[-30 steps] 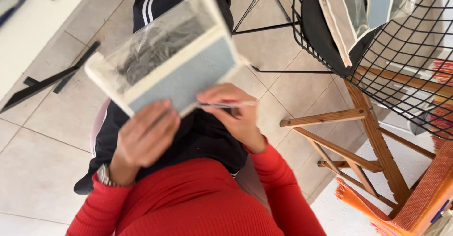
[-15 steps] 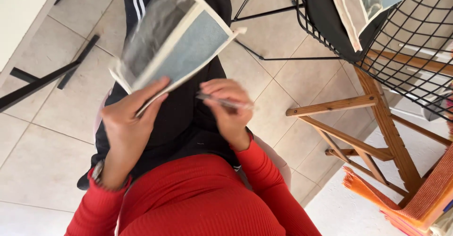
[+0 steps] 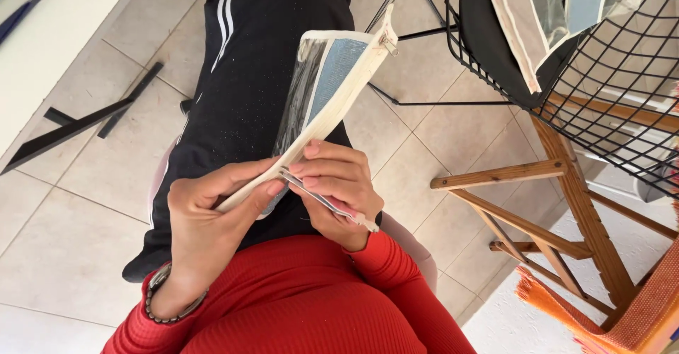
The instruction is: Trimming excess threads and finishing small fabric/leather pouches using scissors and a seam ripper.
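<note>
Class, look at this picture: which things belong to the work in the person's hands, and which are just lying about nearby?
In use:
- flat cream-edged zip pouch with clear and blue panels, held by the left hand
- slim metal tool with white tip, in the right hand

Lying about:
- black wire chair with more pouches
- wooden frame
- white table

The floor (image 3: 78, 184) is laid with large pale beige tiles and lit by even daylight — the grout lines run diagonally across the view. At upper left stands a white table (image 3: 64, 21) with a black metal leg and foot (image 3: 78, 124) resting on the tiles, and at upper right a black wire-mesh chair (image 3: 601, 106) holds a dark seat pad. Below it stands a wooden frame (image 3: 559, 205) of slanted rails, just beside an orange woven textile (image 3: 636, 311) with a fringe — at the lower right corner.
</note>
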